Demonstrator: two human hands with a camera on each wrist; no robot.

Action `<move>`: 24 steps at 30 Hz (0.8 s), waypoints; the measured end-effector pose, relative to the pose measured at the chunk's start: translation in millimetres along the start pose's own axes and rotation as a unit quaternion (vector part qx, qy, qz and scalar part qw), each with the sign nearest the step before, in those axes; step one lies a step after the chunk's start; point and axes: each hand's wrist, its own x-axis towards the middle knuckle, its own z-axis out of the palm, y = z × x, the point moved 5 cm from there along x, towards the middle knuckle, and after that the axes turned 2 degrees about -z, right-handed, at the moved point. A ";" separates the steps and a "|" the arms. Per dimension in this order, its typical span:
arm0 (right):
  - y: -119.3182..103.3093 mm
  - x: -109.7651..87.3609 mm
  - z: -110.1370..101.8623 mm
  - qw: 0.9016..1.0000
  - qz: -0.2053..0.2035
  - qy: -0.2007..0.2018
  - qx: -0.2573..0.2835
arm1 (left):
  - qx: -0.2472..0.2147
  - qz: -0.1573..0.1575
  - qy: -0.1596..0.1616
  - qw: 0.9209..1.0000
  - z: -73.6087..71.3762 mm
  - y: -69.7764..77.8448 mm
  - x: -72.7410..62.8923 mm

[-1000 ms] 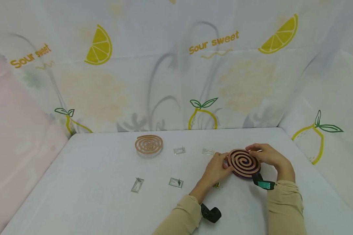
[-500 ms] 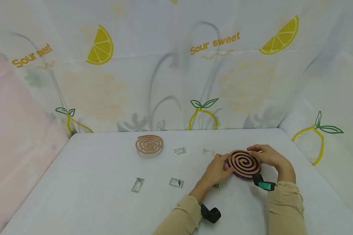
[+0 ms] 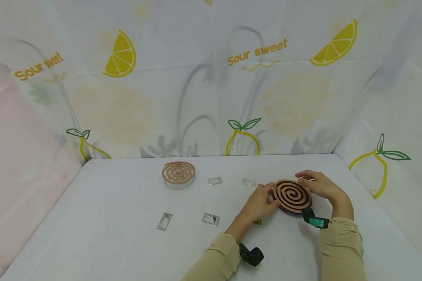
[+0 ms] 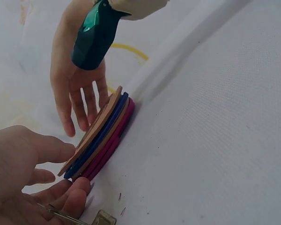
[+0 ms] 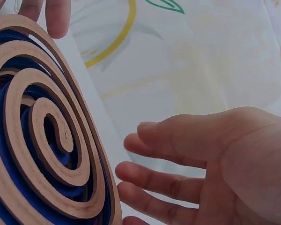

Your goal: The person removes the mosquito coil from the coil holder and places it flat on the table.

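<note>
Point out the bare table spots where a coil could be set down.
Free: the near-left table in front of the clear stands, and the far-left corner beside the lone coil. Crowded: around the coil stack between left hand and right hand.

A white cloth-covered table [image 3: 109, 230] sits boxed in by hanging fabric walls [image 3: 197, 89] printed with yellow lemon slices, outlined lemons with green leaves and the words "Sour sweet"; the left side panel [image 3: 17, 156] is pale pink, the light soft and even

"Sour sweet" on lemon-print backdrop cloth [image 3: 211, 89]
</note>
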 end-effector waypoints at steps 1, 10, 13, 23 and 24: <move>-0.7 0.2 -0.4 1.000 -0.001 0.004 -0.001 | -0.004 -0.002 -0.002 1.000 -0.3 -0.5 0.0; -15.9 5.6 -0.7 0.998 -0.052 0.038 0.004 | -0.044 -0.007 0.023 0.999 -11.6 -6.2 0.6; -21.5 7.7 1.4 0.997 -0.061 0.041 0.007 | -0.063 0.000 0.039 0.997 -18.0 -6.7 0.0; -41.0 15.9 11.2 0.994 -0.097 0.042 -0.001 | -0.080 0.029 0.078 0.993 -43.6 -7.6 -2.7; -42.8 17.0 12.6 0.994 -0.100 0.042 -0.001 | -0.079 0.029 0.082 0.993 -45.9 -9.3 -2.9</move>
